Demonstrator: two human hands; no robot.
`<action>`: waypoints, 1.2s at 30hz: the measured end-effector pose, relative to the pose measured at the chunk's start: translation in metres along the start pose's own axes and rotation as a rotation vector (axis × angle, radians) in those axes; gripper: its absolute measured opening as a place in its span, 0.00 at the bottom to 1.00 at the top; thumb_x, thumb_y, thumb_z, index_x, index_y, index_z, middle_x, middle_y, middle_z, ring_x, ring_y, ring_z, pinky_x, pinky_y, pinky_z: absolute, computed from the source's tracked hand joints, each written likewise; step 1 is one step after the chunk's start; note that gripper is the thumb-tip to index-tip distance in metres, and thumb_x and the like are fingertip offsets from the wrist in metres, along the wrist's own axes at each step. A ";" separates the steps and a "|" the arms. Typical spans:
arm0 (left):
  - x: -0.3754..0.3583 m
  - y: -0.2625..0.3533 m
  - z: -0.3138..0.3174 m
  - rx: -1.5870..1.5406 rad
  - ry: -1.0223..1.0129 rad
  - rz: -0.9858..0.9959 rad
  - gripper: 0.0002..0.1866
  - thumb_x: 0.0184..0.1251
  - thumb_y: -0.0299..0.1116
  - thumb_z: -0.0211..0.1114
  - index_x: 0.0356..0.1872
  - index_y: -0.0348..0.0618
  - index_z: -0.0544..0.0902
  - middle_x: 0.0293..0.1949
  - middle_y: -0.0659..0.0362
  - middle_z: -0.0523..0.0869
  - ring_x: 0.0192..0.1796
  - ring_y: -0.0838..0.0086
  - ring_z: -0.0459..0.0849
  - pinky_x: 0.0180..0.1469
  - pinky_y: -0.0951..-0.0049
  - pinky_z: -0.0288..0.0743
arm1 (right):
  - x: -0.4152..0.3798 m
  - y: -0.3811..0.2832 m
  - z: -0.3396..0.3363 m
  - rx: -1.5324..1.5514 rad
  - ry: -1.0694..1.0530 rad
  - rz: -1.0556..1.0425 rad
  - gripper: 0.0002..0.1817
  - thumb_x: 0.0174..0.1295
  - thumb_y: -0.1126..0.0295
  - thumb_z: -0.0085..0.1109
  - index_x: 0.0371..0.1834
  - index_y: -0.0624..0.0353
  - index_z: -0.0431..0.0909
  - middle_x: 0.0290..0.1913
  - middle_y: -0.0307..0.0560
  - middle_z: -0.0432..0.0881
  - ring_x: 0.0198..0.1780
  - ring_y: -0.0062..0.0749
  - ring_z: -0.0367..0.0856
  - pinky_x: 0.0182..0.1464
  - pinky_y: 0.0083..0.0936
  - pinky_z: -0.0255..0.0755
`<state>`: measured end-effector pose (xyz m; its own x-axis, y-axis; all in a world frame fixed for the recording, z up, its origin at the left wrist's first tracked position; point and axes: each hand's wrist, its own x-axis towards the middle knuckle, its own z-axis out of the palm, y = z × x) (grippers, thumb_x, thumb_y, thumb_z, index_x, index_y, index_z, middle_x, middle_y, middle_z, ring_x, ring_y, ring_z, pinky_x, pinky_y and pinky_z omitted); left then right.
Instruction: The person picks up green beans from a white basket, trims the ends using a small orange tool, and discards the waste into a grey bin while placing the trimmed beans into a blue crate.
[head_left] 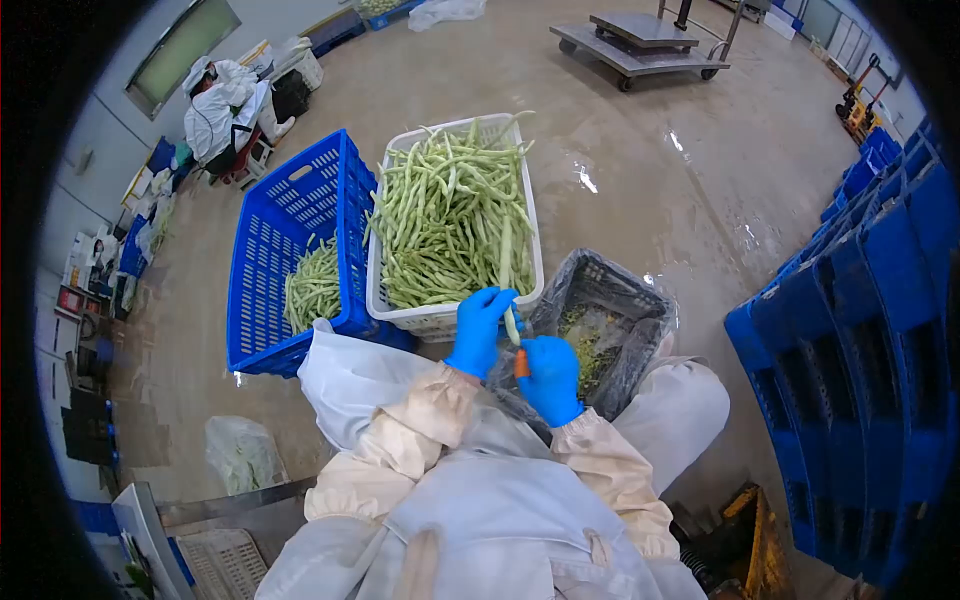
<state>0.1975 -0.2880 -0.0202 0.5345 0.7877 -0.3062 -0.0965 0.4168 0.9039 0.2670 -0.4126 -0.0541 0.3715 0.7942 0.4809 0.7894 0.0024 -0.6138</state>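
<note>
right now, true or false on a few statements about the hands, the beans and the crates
1. The left hand holds a green bean. True.
2. The white crate is empty. False: it is heaped with beans.
3. The right hand grips an orange-handled tool. True.
4. The blue crate holds no beans. False: some lie in it.
5. Both hands are bare. False: they wear blue gloves.

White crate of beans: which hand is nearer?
Left. The left hand sits right at the near rim of the white crate, pinching a bean. The right hand is lower, over the black bin.
</note>
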 end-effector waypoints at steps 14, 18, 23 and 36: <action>-0.010 0.041 -0.082 0.572 -0.400 -0.219 0.12 0.59 0.27 0.57 0.42 0.32 0.78 0.27 0.60 0.79 0.24 0.81 0.75 0.23 0.81 0.68 | 0.018 0.042 -0.033 0.397 0.381 0.292 0.10 0.55 0.76 0.56 0.41 0.62 0.77 0.33 0.44 0.77 0.35 0.33 0.75 0.39 0.28 0.68; -0.016 0.043 -0.085 0.511 -0.414 -0.256 0.13 0.59 0.27 0.57 0.44 0.32 0.79 0.26 0.60 0.79 0.23 0.81 0.74 0.21 0.82 0.66 | 0.013 0.037 -0.023 0.210 0.076 0.005 0.13 0.53 0.75 0.57 0.44 0.61 0.76 0.36 0.50 0.77 0.39 0.43 0.75 0.41 0.32 0.68; -0.020 0.047 -0.086 0.491 -0.400 -0.308 0.13 0.59 0.27 0.57 0.44 0.32 0.79 0.26 0.61 0.79 0.22 0.82 0.72 0.21 0.83 0.64 | 0.013 0.033 -0.020 0.201 0.034 0.042 0.14 0.53 0.76 0.57 0.44 0.60 0.75 0.35 0.52 0.76 0.38 0.47 0.74 0.40 0.36 0.68; -0.020 -0.036 -0.086 0.469 -0.310 -0.018 0.12 0.62 0.31 0.58 0.44 0.37 0.79 0.29 0.64 0.79 0.28 0.83 0.74 0.31 0.82 0.69 | 0.003 0.022 0.014 1.243 0.149 0.735 0.07 0.60 0.70 0.53 0.38 0.62 0.74 0.31 0.43 0.77 0.31 0.29 0.75 0.36 0.26 0.69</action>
<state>0.1179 -0.2798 -0.0724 0.7611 0.5826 -0.2851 0.2613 0.1269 0.9569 0.2787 -0.4019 -0.0749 0.6050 0.7793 -0.1636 -0.4948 0.2069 -0.8440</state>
